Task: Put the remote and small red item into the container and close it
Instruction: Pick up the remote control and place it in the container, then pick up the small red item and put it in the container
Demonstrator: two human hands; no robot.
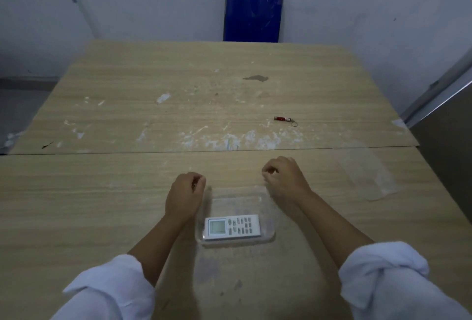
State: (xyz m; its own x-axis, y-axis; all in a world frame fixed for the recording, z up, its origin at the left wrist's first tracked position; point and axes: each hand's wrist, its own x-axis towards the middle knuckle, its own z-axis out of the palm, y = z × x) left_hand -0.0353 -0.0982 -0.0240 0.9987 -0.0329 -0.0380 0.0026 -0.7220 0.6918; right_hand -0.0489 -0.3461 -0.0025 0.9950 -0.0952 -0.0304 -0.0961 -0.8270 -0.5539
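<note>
Remote (232, 227) between curled fingers (195, 182)

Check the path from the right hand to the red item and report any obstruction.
Nothing visible blocks it. Only bare table lies between the right hand and the red item.

You've got remote (233, 227) in container (268, 217) betw. both hands; small red item (283, 118) far behind-right, lid (367, 174) right.
</note>
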